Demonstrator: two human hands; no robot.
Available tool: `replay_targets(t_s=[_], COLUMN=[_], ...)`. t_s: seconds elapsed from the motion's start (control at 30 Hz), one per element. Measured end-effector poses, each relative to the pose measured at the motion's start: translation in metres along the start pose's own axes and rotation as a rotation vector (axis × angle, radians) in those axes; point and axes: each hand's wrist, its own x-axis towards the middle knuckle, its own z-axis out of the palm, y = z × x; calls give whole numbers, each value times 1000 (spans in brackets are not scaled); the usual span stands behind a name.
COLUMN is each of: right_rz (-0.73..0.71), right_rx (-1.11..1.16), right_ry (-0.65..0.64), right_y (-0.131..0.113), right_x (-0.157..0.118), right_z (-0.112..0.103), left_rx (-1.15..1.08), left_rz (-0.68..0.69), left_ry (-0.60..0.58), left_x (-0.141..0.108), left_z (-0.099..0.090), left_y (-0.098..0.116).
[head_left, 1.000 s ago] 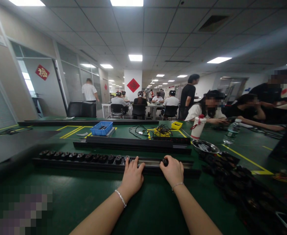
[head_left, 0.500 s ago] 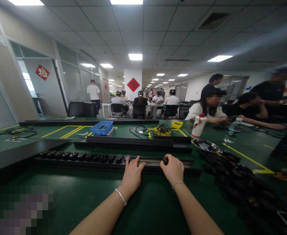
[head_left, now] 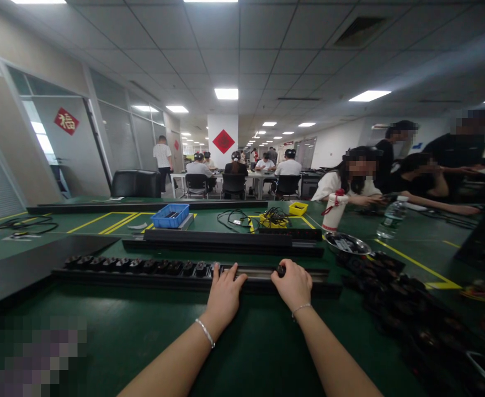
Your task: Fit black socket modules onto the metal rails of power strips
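A long black rail [head_left: 143, 278] lies across the table before me, with a row of small black modules [head_left: 149, 267] seated in its channel from the left end to about the middle. My left hand [head_left: 224, 292] rests at the right end of that row, fingers spread over the last modules and thumb stretched out along the channel. Farther right, my right hand [head_left: 295, 285] is closed around a small black round-edged piece [head_left: 281, 271] at the bare part of the channel. My fingers hide most of this piece, and I cannot tell whether it touches the rail.
More black rails [head_left: 221, 240] lie behind. Right of them stand a metal bowl [head_left: 347, 243] of small parts, a water bottle [head_left: 392, 218] and a white cylinder [head_left: 334, 212]. Black parts [head_left: 408, 309] are heaped at right. A blue bin [head_left: 170, 215] stands farther back. People sit across the table.
Both hands keep nearly the same place and grip. The view has shifted slightly. At the back right, a standing person in black has moved to the right.
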Motion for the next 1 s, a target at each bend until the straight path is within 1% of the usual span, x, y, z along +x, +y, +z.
replay_targets(t_s=[0.17, 0.4, 0.53, 0.77, 1.0], right_rz=[5, 21, 47, 60, 74], right_rx=[19, -15, -30, -15, -15], right_ry=[-16, 38, 10, -32, -22], right_y=[3, 6, 7, 6, 10], right_x=[1, -1, 0, 1, 2], right_z=[0, 6, 6, 0, -2], left_rx=[2, -10, -10, -16, -26], left_rz=[2, -1, 6, 6, 8], left_ry=[-1, 7, 15, 21, 9], left_x=[0, 0, 0, -1, 0], left_z=[-1, -1, -1, -2, -3], left_y=[1, 2, 1, 1, 1])
